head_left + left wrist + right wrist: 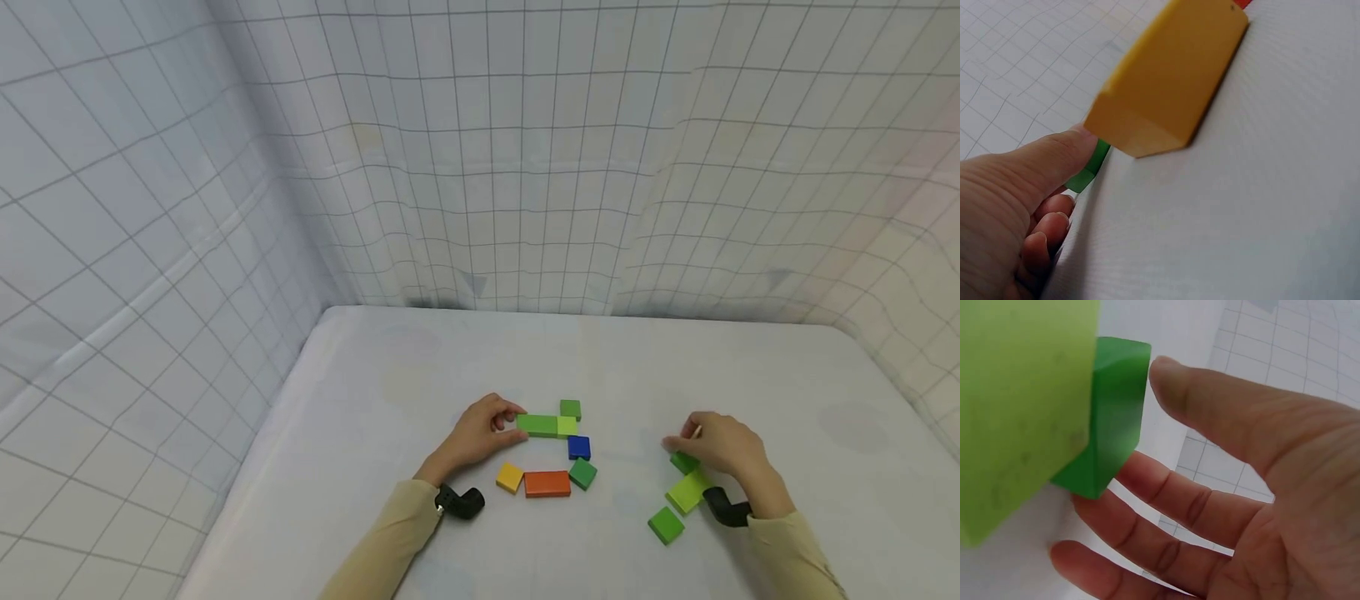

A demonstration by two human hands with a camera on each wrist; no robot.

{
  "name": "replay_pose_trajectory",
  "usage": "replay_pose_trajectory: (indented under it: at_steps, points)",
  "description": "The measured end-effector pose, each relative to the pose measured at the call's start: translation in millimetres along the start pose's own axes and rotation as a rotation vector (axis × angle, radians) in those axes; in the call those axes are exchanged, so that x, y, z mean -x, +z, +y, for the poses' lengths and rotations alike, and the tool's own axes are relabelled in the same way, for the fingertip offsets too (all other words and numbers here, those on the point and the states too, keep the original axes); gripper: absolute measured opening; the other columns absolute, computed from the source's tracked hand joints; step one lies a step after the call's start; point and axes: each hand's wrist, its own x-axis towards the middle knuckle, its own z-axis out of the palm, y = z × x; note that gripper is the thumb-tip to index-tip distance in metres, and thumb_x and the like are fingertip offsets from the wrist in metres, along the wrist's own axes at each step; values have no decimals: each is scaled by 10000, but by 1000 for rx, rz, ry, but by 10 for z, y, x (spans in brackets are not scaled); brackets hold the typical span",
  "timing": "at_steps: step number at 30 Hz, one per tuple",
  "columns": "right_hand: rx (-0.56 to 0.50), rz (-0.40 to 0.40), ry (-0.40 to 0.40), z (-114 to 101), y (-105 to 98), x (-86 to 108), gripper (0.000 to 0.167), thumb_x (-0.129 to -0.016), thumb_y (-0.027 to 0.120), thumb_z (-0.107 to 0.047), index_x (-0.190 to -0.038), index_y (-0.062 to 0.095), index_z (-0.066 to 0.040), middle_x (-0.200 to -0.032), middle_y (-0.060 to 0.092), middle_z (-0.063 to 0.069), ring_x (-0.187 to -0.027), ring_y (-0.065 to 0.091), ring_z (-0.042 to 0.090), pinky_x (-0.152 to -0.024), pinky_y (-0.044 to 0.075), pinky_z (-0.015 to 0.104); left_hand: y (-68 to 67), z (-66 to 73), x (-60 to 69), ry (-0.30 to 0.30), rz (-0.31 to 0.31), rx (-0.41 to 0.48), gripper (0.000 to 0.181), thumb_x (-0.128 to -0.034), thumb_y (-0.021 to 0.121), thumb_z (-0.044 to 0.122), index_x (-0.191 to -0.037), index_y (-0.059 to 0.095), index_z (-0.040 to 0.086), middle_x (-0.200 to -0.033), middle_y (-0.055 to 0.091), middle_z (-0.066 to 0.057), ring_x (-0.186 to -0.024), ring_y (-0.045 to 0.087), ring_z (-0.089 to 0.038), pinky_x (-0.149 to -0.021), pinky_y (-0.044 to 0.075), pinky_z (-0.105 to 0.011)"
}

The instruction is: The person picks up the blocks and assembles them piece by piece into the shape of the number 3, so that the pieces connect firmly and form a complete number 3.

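Observation:
My left hand (480, 429) pinches the left end of a long green block (537, 426) between thumb and fingers. That block's right end meets a lime cube (567, 427). In the left wrist view a yellow block (1172, 75) fills the foreground, and the green block (1088, 172) shows past the thumb. My right hand (723, 442) is at a green block (684, 462), fingers loosely bent. In the right wrist view the thumb lies beside this green block (1119, 406), with fingertips partly hidden behind it. A lime block (1022, 394) covers the view's left side.
Around the left hand lie a small green block (570, 409), a blue block (579, 447), a darker green block (582, 473), an orange-red block (547, 484) and a yellow block (510, 477). Near the right hand lie a lime block (686, 493) and a green block (666, 526).

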Motion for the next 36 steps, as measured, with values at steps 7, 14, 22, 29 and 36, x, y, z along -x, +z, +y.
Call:
replay_pose_trajectory:
  at_steps: [7, 14, 22, 29, 36]
  points:
    - [-6, -33, -7, -3, -3, 74, 443, -805, 704, -495, -911, 592, -80, -793, 584, 13, -653, 490, 184, -546, 375, 329, -13, 16, 10, 7, 14, 9, 329, -840, 741, 307, -1096, 686, 107, -850, 502, 57, -706, 445, -88, -648, 396, -245]
    - [-5, -33, 1, -29, 13, 121, 435, -732, 785, -445, -881, 586, -88, -821, 620, 17, -666, 506, 179, -550, 379, 330, 4, -13, 11, 13, 13, 18, 329, -835, 748, 296, -1099, 685, 111, -857, 509, 55, -705, 445, -77, -642, 401, -234]
    - [13, 6, -25, -160, 105, 50, 405, -715, 803, -423, -846, 600, -98, -763, 589, -9, -635, 488, 166, -535, 371, 320, 6, -14, 16, 14, 10, 19, 327, -839, 743, 300, -1101, 684, 113, -859, 503, 60, -707, 442, -75, -642, 399, -226]
    - [19, 22, -40, -295, 158, 20, 436, -736, 786, -444, -904, 631, -73, -800, 624, 11, -656, 522, 164, -540, 402, 330, 11, -4, 15, 10, 5, 24, 324, -841, 743, 290, -1103, 680, 110, -862, 502, 58, -714, 442, -82, -654, 400, -240]
    - [52, 8, -55, -334, 79, 41, 344, -757, 780, -383, -840, 646, -77, -770, 610, -5, -644, 514, 170, -540, 403, 337, 0, 13, 18, 18, 11, 10, 314, -842, 742, 285, -1100, 682, 115, -860, 510, 52, -710, 446, -83, -651, 398, -239]
